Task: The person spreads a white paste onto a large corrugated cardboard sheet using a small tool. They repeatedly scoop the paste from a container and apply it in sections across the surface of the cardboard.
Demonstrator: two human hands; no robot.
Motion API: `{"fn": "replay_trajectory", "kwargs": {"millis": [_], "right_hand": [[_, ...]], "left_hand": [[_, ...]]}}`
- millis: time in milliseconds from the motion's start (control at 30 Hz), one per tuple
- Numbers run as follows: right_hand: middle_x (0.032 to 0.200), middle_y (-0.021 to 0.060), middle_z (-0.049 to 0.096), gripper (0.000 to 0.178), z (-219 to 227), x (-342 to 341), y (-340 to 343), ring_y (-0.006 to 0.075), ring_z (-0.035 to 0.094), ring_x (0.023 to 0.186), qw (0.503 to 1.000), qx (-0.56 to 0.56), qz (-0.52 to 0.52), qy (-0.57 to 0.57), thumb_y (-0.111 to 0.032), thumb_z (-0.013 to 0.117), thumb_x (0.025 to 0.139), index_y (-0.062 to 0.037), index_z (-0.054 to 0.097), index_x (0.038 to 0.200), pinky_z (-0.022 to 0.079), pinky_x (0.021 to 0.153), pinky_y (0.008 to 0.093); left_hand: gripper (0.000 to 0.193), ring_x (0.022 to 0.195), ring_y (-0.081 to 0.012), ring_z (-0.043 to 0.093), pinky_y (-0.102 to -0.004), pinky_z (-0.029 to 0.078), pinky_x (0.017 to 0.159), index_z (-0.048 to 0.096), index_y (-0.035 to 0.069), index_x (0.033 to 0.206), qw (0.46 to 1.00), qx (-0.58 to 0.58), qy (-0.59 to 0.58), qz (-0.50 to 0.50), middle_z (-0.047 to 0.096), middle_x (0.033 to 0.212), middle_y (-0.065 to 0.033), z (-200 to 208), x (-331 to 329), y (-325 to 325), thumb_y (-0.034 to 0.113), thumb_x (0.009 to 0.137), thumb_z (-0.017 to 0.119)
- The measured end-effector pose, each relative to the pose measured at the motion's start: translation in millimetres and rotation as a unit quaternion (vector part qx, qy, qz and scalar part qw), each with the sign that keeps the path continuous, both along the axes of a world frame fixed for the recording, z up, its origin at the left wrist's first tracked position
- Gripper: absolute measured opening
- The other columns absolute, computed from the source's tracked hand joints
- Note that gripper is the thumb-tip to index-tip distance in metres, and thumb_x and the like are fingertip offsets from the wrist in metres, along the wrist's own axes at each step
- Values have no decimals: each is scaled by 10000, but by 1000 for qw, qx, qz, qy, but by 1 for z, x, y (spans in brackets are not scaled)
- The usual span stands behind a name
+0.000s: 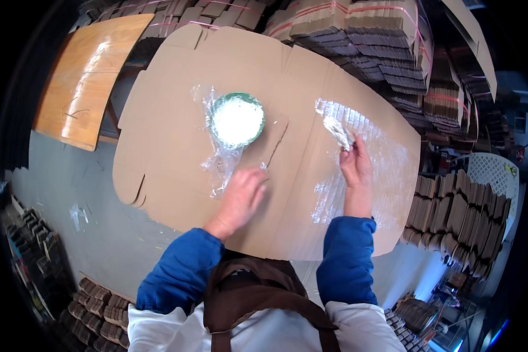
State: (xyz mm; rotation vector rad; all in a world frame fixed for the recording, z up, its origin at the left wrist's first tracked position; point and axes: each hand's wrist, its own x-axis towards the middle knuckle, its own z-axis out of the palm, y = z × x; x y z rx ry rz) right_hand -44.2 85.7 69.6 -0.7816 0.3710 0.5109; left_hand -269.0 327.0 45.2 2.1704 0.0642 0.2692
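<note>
My right hand [358, 166] pinches a crumpled, whitish strip [339, 134] that looks smeared with something wet; I cannot make out its kind. It is held over a shiny, wet-looking streaked patch [387, 154] on a large brown cardboard sheet [176, 111]. My left hand [244, 192] is closed, slightly blurred, low over the sheet's middle; what its fingertips hold, if anything, is too small to name. Just beyond it stands a round green-rimmed tub [238, 121] with bright white contents. Crumpled clear plastic film [222, 170] lies around the tub's left and near sides.
A dark torn line [278, 145] runs across the sheet right of the tub. Tied stacks of flat cardboard [387, 35] rise behind it, with more cardboard bundles [457, 217] at the right. A glossy wooden board [88, 76] stands at the far left, above grey floor [100, 193].
</note>
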Motion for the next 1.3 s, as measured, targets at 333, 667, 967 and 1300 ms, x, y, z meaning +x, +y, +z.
{"fn": "replay_trajectory", "kwargs": {"millis": [333, 667, 967, 1300], "right_hand": [[959, 114, 680, 274, -27, -26, -44, 182, 693, 742, 956, -265, 13, -123, -224, 617, 1003, 5, 589, 1150, 569, 617, 278], [947, 113, 674, 300, -26, -9, -4, 154, 686, 734, 915, -343, 22, -211, -225, 635, 988, 25, 585, 1145, 550, 630, 255], [879, 104, 673, 266, -31, -5, -6, 145, 681, 724, 879, -412, 0, -242, -199, 608, 994, 44, 607, 1101, 537, 635, 258], [890, 104, 671, 269, -29, -13, 22, 145, 673, 722, 861, -441, -6, -254, -211, 619, 993, 41, 617, 1087, 535, 642, 266]], "left_hand": [[435, 1344, -348, 428, -410, 378, 1125, 544, -20, 1282, 967, 192, 94, -138, 486, 1414, -173, -28, -11, -58, 59, 858, 601], [502, 1339, -320, 438, -407, 394, 1095, 518, -14, 1333, 959, 217, 119, -138, 475, 1437, -150, -31, -15, -54, 71, 840, 566], [499, 1324, -308, 460, -397, 404, 1093, 529, 14, 1339, 954, 236, 130, -133, 499, 1421, -130, -34, -16, -51, 112, 857, 615], [504, 1314, -312, 464, -393, 403, 1099, 531, 9, 1335, 955, 238, 116, -133, 507, 1412, -136, -36, -17, -49, 105, 849, 626]]}}
